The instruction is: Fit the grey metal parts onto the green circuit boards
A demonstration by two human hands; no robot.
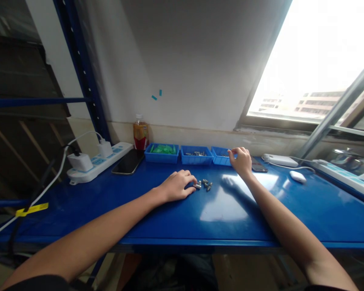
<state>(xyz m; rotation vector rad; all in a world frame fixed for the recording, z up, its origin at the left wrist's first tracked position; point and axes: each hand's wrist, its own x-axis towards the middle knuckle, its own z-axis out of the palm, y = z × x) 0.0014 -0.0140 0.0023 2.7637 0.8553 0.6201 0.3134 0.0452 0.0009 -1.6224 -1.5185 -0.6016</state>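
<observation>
Resting on the blue table, my left hand (178,186) has its thumb and fingers curled in at a small metal fitting (197,186) at the near end of a loose group. Several more small metal fittings (206,184) lie just to its right. My right hand (242,161) is raised at the right end of the right blue bin (220,160), thumb and fingertips pinched together. Whatever is between those fingertips is too small to name. Small metal pieces sit inside that bin, partly hidden by the hand.
A middle blue bin (197,160) holds metal parts; a left one (161,157) holds green pieces. Behind stands a drink bottle (140,133). A phone (128,162) and a power strip (109,161) lie left. Rightward are a white mouse (297,176) and another power strip (342,176).
</observation>
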